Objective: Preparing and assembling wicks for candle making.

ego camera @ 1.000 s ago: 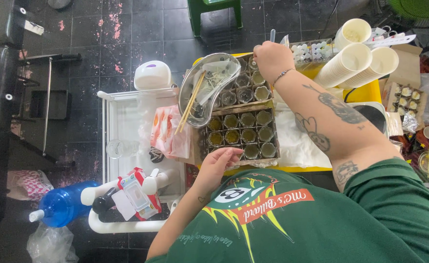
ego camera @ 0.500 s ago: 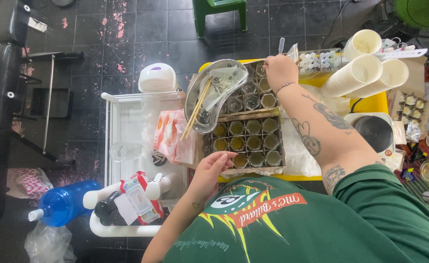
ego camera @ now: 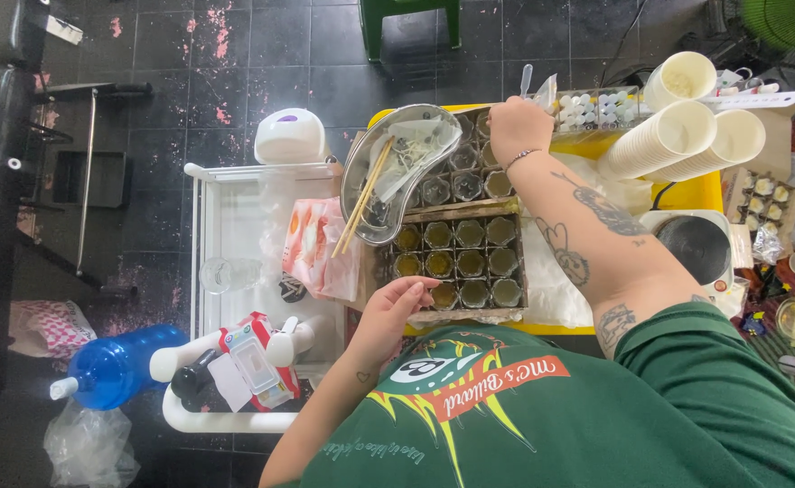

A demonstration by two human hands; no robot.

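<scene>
Fingers of the left hand (ego camera: 396,312) curl loosely at the near edge of the brown cardboard tray of small glass jars (ego camera: 456,248), while beyond it the right hand (ego camera: 519,126) pinches a thin pale stick (ego camera: 526,81), its tip hidden.

A yellow table (ego camera: 697,192) is seen under brown divided boxes (ego camera: 459,262) of greenish-yellow jars. A silver kidney tray (ego camera: 396,172), cream paper cups (ego camera: 678,136) and a blue bottle (ego camera: 113,366) are shown above black floor tiles (ego camera: 235,63) flecked with pink.
</scene>
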